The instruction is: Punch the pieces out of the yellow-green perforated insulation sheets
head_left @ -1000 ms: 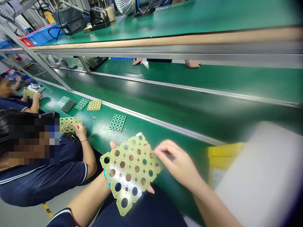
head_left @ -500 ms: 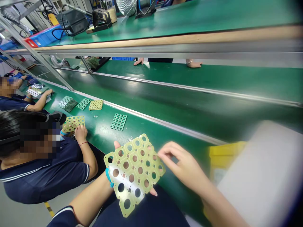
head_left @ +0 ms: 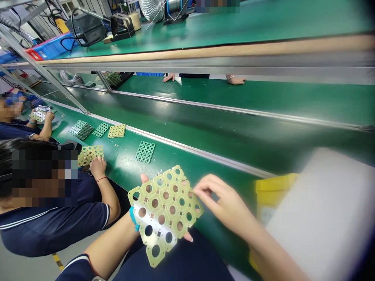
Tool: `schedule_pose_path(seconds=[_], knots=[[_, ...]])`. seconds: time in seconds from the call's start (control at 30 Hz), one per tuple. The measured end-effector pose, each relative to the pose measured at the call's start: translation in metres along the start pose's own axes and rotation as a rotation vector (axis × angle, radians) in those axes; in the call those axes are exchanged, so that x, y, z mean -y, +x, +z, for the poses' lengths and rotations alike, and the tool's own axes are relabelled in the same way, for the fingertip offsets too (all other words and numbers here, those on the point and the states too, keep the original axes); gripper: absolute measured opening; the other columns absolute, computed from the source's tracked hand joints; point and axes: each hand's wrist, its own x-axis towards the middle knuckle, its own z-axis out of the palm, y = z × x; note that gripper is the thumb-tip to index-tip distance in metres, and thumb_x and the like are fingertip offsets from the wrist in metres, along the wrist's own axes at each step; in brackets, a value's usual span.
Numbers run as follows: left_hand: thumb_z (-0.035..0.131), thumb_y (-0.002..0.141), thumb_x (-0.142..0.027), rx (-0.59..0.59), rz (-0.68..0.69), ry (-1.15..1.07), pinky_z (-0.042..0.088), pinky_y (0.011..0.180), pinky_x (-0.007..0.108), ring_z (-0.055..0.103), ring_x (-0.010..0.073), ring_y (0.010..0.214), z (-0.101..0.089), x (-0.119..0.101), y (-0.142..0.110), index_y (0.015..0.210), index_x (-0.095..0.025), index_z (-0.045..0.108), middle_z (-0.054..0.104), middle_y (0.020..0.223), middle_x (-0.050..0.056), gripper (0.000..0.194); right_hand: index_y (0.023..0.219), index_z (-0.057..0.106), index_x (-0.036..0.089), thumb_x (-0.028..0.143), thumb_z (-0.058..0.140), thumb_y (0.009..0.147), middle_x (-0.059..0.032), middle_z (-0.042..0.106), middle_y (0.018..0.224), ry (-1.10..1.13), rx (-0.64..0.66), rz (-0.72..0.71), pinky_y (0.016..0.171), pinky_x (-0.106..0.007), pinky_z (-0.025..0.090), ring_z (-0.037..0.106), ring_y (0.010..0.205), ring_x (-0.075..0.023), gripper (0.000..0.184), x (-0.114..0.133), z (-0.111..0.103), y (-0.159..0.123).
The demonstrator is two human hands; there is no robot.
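A yellow-green perforated board [head_left: 165,203] with rows of round holes lies tilted above my lap. My left hand [head_left: 161,219] supports it from beneath; its skin shows through the holes, and fingertips stick out at the top left and lower right edges. A blue band circles that wrist. My right hand [head_left: 221,197] is at the board's right edge, thumb and forefinger pinched together against it. Anything between those fingertips is too small to make out. Beyond the board, on the green bench, lies a green perforated board [head_left: 145,152] with small loose metal pieces [head_left: 159,171] near it.
Left of me a co-worker [head_left: 99,168] handles a similar yellow board. Farther along are a stack of green boards [head_left: 81,129] and a yellow board [head_left: 116,131]. A yellow bin [head_left: 274,191] and a blurred pale panel [head_left: 325,210] stand at right. A shelf edge [head_left: 187,54] crosses above.
The view has shifted slightly. My hands and the board keep nearly the same pose. At far left, a co-worker's hand has come in closer to a white perforated piece.
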Motion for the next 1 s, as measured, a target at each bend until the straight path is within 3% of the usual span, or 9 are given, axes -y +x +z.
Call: schedule_pose_path(seconds=[0.1, 0.3, 0.5, 0.6, 0.83, 1.0], knots=[[0.002, 0.034, -0.097, 0.107, -0.091, -0.144, 0.034, 0.082, 0.059, 0.057, 0.0392, 0.088, -0.004, 0.0, 0.002, 0.131, -0.026, 0.044, 0.056, 0.122, 0.011, 0.127, 0.07, 0.059, 0.021, 0.023, 0.048, 0.086, -0.0028, 0.057, 0.076, -0.01, -0.006, -0.01, 0.055, -0.024, 0.047, 0.055, 0.066, -0.0129, 0.02, -0.001, 0.0, 0.0], [0.029, 0.043, -0.094, 0.204, -0.027, -0.262, 0.026, 0.089, 0.061, 0.054, 0.0402, 0.097, -0.012, 0.003, 0.005, 0.135, -0.022, 0.036, 0.04, 0.136, 0.018, 0.117, 0.072, 0.059, 0.021, 0.024, 0.047, 0.087, -0.0035, 0.058, 0.077, -0.063, -0.02, -0.048, 0.055, -0.025, 0.046, 0.056, 0.067, -0.0138, 0.02, -0.002, 0.001, 0.001], [0.025, 0.043, -0.094, 0.249, -0.005, -0.242, 0.007, 0.087, 0.074, 0.049, 0.0483, 0.102, -0.021, 0.004, 0.003, 0.14, -0.031, 0.019, 0.038, 0.137, 0.015, 0.116, 0.074, 0.058, 0.021, 0.022, 0.044, 0.089, -0.0041, 0.057, 0.078, -0.114, -0.043, -0.12, 0.062, -0.027, 0.047, 0.056, 0.071, -0.015, 0.021, -0.002, 0.002, 0.002], [0.024, 0.043, -0.094, 0.252, -0.018, -0.257, 0.007, 0.086, 0.074, 0.049, 0.0499, 0.102, -0.022, 0.004, 0.003, 0.14, -0.028, 0.018, 0.038, 0.135, 0.018, 0.118, 0.075, 0.056, 0.02, 0.022, 0.043, 0.09, -0.0038, 0.056, 0.079, -0.139, -0.045, -0.125, 0.064, -0.027, 0.047, 0.056, 0.072, -0.0148, 0.02, -0.003, 0.003, 0.0], [0.024, 0.053, -0.089, 0.298, 0.018, -0.324, 0.016, 0.09, 0.067, 0.05, 0.0432, 0.107, -0.016, 0.002, 0.005, 0.138, -0.028, 0.022, 0.037, 0.137, 0.017, 0.105, 0.075, 0.055, 0.02, 0.02, 0.041, 0.09, -0.004, 0.056, 0.078, -0.245, -0.031, -0.133, 0.061, -0.028, 0.046, 0.055, 0.07, -0.015, 0.021, 0.002, 0.002, -0.002], [0.028, 0.043, -0.093, 0.329, -0.045, -0.28, 0.017, 0.088, 0.067, 0.05, 0.0467, 0.103, -0.023, 0.002, 0.005, 0.135, -0.023, 0.03, 0.038, 0.135, 0.017, 0.115, 0.074, 0.056, 0.02, 0.023, 0.042, 0.09, -0.0047, 0.057, 0.079, -0.222, -0.086, -0.12, 0.061, -0.028, 0.047, 0.056, 0.071, -0.0156, 0.021, 0.002, 0.006, -0.003]])
